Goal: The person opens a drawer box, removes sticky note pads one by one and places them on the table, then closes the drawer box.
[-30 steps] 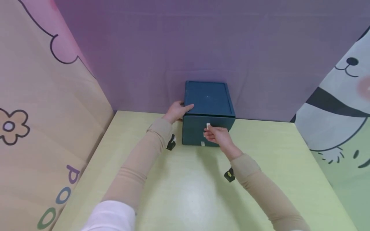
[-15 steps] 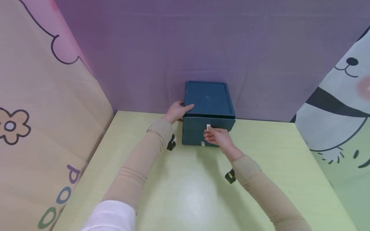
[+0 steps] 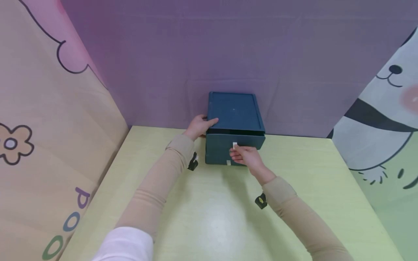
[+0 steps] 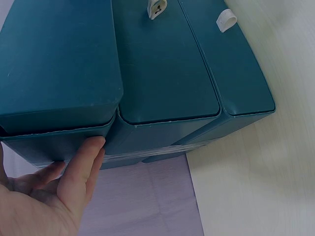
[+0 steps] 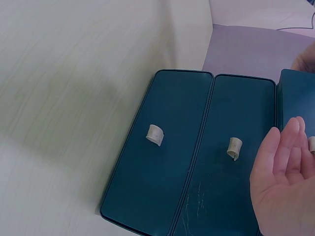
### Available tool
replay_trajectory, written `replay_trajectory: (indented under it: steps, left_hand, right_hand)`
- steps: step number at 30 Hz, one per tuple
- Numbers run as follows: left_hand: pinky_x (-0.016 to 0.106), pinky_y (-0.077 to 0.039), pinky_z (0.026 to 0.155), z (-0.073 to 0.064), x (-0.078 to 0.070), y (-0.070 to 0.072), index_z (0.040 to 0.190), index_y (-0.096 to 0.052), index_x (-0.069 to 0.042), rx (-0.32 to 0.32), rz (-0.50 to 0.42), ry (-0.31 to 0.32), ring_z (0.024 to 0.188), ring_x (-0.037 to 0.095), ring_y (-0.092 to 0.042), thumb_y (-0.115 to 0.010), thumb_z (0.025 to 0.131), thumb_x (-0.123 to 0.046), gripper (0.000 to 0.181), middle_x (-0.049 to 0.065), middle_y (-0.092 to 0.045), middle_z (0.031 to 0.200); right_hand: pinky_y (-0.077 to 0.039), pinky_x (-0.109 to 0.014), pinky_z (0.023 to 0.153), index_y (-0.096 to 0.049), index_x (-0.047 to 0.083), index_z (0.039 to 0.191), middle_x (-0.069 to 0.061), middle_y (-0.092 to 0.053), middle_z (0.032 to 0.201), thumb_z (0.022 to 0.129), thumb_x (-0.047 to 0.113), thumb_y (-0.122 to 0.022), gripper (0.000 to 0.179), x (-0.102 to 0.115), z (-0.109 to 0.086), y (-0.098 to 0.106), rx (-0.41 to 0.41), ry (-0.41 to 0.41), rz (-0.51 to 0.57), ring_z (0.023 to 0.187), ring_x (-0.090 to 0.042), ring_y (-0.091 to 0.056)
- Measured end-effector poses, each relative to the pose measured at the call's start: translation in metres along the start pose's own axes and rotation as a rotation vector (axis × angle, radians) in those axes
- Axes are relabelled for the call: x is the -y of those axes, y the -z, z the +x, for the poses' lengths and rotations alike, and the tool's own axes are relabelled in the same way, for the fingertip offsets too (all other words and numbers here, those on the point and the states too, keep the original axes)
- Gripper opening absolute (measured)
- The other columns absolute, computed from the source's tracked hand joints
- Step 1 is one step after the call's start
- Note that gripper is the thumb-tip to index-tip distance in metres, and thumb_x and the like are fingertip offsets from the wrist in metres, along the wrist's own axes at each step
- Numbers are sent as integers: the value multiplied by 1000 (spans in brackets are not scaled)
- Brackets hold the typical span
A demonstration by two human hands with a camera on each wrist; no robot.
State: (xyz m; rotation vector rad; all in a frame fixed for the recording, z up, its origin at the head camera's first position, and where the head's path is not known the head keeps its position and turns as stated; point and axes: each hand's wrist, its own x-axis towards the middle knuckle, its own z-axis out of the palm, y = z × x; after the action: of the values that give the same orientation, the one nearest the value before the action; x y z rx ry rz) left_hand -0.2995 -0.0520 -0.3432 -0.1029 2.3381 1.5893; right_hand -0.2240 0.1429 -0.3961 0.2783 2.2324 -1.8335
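A dark blue-green drawer cabinet (image 3: 233, 110) stands at the back of the table against the purple backdrop. Its top drawer (image 3: 217, 141) sticks out a little, with a dark gap above the front. My right hand (image 3: 249, 157) pinches the white pull tab (image 3: 234, 145) on that drawer between thumb and fingers. At the cabinet's left side, my left hand (image 3: 198, 127) braces it, thumb lying over the top edge. In the left wrist view, the fingers (image 4: 81, 169) of that hand press the side wall. Two lower drawers show in the right wrist view, with white tabs (image 5: 155, 134) of their own.
The pale yellow-green table (image 3: 209, 214) stretches in front of the cabinet. A purple cloth (image 3: 235, 47) hangs right behind it, and printed panels flank both sides. Clear tape (image 4: 162, 151) runs along the cabinet's side. Small black devices (image 3: 261, 200) hang at both wrists.
The top drawer has slid a little toward me, drawn by the tab in my right hand, and the gap above its front has widened. My left hand has stayed in place.
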Motion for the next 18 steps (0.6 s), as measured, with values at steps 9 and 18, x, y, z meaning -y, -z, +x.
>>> replay_trajectory:
  steps: [9, 18]
  left_hand:
    - [45, -49, 95, 0, -1, 1, 150, -26, -9, -6, 3, -2, 134, 28, -39, -60, 90, -45, 78, 10, -31, 153]
    - [45, -49, 96, -1, 0, 2, 150, -25, -8, -3, -4, -10, 135, 28, -38, -60, 90, -45, 78, 11, -30, 153]
  right_hand:
    - [-57, -25, 77, -63, -9, 115, 5, -66, 74, 98, 29, -53, 43, 0, -2, -1, -10, 4, 0, 74, -12, -64]
    - [-56, -26, 79, -63, -10, 115, 3, -65, 76, 98, 29, -52, 43, -1, -6, -1, 6, 24, -17, 76, -13, -65]
